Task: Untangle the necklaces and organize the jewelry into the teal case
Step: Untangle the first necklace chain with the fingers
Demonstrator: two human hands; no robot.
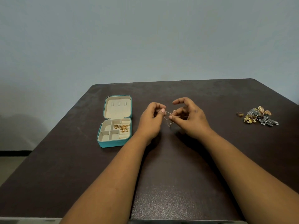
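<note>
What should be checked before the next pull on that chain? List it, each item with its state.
1. Left hand has a pinching grip on the thin chain: ok.
2. Right hand pinches the same chain: ok.
3. Chain is free of knots between the hands: cannot tell, too fine to see.
4. Teal case lies open, lid back, to the left of the hands: ok.
5. Case has free compartments; a gold necklace already lies in it: ok.
6. Jewelry pile at the table's right is sorted into the case: not ok, it is on the dark table.
</note>
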